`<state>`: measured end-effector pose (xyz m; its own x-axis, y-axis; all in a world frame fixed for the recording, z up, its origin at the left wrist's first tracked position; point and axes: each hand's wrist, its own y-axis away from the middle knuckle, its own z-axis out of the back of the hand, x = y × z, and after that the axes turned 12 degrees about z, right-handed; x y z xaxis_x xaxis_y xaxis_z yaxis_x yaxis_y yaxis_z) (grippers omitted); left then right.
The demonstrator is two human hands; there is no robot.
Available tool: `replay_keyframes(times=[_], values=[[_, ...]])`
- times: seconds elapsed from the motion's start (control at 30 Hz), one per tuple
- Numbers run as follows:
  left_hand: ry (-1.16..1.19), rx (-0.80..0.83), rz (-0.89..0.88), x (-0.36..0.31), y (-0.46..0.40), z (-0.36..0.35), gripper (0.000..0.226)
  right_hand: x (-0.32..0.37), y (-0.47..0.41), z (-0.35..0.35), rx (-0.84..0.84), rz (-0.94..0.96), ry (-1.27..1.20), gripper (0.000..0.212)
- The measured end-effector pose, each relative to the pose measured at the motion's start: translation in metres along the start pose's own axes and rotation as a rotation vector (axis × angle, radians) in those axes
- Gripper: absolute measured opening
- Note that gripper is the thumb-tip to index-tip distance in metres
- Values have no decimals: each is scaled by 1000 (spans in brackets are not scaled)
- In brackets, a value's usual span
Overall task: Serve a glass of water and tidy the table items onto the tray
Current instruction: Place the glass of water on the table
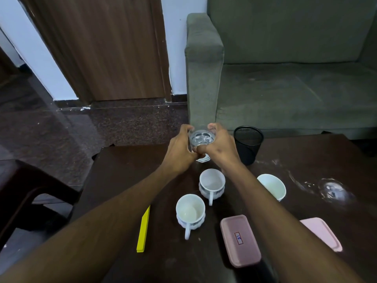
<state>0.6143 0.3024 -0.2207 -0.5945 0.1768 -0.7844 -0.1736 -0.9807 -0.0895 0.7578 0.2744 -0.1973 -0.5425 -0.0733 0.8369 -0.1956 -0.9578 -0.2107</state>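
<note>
Head view shows your left hand (180,149) and right hand (219,145) cupped on opposite sides of the clear round water glass (202,138), fingers (213,127) curled around it, at the far edge of the dark wooden surface (306,160). Whether it is lifted or resting there is unclear. Keep the glass upright and your grip even; smooth wet glass probably slips easily. Nearer you sit two white ribbed ceramic cups (190,211), a white bowl (272,185), two pink plastic lids (239,240) and a yellow flat stick (143,230).
</note>
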Motion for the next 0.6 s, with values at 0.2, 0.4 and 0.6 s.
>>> replay_keyframes(times=[0.2, 0.4, 0.6], values=[[-15, 11, 11, 5, -2, -11, 70, -10, 0, 0, 24, 2, 14, 88], [-24, -10, 14, 9, -1, -21, 67, -16, 1, 0, 39, 0, 50, 91], [-8, -9, 15, 9, -1, -26, 69, -19, 1, 2, 47, -2, 63, 92]])
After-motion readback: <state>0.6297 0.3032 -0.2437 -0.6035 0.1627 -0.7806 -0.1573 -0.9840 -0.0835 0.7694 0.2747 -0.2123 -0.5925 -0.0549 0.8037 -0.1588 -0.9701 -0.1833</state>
